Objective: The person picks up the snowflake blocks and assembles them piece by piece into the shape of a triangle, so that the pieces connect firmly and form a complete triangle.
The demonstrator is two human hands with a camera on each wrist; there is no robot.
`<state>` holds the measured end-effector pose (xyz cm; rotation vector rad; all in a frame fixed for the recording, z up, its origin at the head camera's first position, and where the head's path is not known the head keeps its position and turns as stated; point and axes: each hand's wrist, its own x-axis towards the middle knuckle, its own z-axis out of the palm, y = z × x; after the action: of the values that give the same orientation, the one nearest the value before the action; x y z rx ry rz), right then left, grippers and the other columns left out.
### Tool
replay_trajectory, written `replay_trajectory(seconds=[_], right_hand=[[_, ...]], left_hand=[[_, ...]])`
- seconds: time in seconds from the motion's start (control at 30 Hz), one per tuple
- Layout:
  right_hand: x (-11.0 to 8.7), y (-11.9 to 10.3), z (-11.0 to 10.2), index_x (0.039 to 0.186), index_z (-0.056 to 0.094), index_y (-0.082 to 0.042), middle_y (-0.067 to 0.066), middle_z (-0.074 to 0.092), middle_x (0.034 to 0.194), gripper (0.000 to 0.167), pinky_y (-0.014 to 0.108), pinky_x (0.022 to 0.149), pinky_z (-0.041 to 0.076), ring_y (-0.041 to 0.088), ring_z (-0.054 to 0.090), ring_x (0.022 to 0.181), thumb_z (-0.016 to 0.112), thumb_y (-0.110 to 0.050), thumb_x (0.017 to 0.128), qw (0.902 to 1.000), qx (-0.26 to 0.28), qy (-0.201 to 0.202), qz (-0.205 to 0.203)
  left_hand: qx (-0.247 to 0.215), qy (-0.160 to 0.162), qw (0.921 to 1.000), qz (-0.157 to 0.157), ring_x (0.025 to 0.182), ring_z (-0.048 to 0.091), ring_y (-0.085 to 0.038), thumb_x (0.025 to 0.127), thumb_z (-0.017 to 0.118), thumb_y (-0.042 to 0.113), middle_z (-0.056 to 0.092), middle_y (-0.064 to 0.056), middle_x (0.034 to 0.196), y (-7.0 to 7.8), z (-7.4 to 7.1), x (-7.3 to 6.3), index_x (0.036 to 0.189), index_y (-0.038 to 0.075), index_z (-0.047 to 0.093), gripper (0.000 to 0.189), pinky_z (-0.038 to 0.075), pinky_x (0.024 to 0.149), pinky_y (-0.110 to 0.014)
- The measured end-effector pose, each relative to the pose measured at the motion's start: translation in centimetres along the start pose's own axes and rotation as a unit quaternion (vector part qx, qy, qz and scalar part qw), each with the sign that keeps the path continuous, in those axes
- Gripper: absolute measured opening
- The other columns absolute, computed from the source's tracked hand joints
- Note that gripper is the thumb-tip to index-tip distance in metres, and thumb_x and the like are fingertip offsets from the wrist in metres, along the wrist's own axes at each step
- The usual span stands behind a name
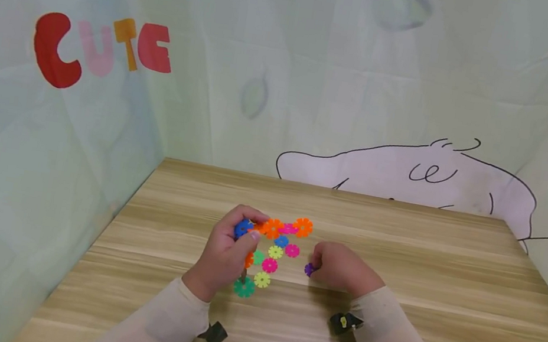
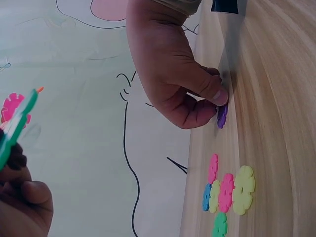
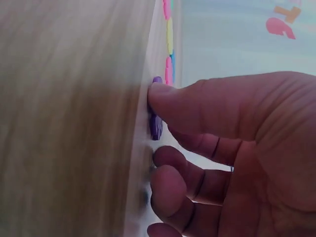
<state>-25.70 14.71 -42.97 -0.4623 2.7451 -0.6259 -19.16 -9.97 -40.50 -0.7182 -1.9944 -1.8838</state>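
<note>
My left hand (image 1: 223,253) grips a joined string of notched plastic flower discs, with an orange disc (image 1: 302,227) at its far end and a blue disc (image 1: 243,228) by the fingers. A dark green disc (image 1: 244,287) hangs at its near side, seen edge-on in the left wrist view. With thumb and finger, my right hand (image 1: 345,268) pinches a purple disc (image 3: 156,127) close to the tabletop. Between the hands lie loose discs: pink (image 1: 292,250), blue (image 1: 281,241), yellow (image 1: 262,280) and light green (image 2: 220,225). My left fingers partly hide the joined discs.
The wood-grain table (image 1: 184,193) reaches back to a printed cloth wall (image 1: 258,133). More cloth hangs along the left side. A small black device (image 1: 215,335) sits at the left wrist, another (image 1: 344,323) at the right wrist.
</note>
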Motion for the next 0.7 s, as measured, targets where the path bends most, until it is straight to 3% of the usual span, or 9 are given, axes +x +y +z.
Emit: replay_trajectory(seconds=[0.2, 0.43, 0.7], right_hand=[[0.13, 0.35, 0.17, 0.1, 0.066, -0.016, 0.002, 0.064, 0.086, 0.02, 0.035, 0.066, 0.046, 0.022, 0.056, 0.074, 0.08, -0.011, 0.087, 1.0, 0.0, -0.007, 0.006], [0.25, 0.34, 0.12, 0.091, 0.063, -0.013, 0.003, 0.064, 0.087, 0.018, 0.035, 0.067, 0.049, 0.024, 0.057, 0.078, 0.08, -0.009, 0.087, 0.9993, 0.019, -0.018, 0.027], [0.14, 0.32, -0.29, 0.092, 0.058, -0.013, 0.005, 0.061, 0.087, 0.022, 0.034, 0.064, 0.046, 0.023, 0.056, 0.077, 0.078, -0.006, 0.086, 0.9987, 0.047, -0.019, 0.006]], left_hand=[[0.003, 0.002, 1.0, -0.002, 0.055, 0.038, -0.017, 0.099, 0.047, -0.004, 0.045, -0.004, 0.072, 0.03, 0.05, 0.03, 0.12, 0.003, 0.062, 0.028, 0.037, 0.048, -0.023], [-0.001, 0.003, 1.0, -0.005, 0.054, 0.037, -0.016, 0.098, 0.046, -0.006, 0.044, -0.002, 0.071, 0.01, 0.06, 0.08, 0.12, 0.003, 0.062, 0.029, 0.034, 0.046, -0.022], [-0.001, 0.006, 1.0, -0.006, 0.052, 0.036, -0.017, 0.098, 0.046, -0.006, 0.043, -0.003, 0.07, 0.13, -0.04, 0.04, 0.12, 0.003, 0.062, 0.028, 0.033, 0.042, -0.023]])
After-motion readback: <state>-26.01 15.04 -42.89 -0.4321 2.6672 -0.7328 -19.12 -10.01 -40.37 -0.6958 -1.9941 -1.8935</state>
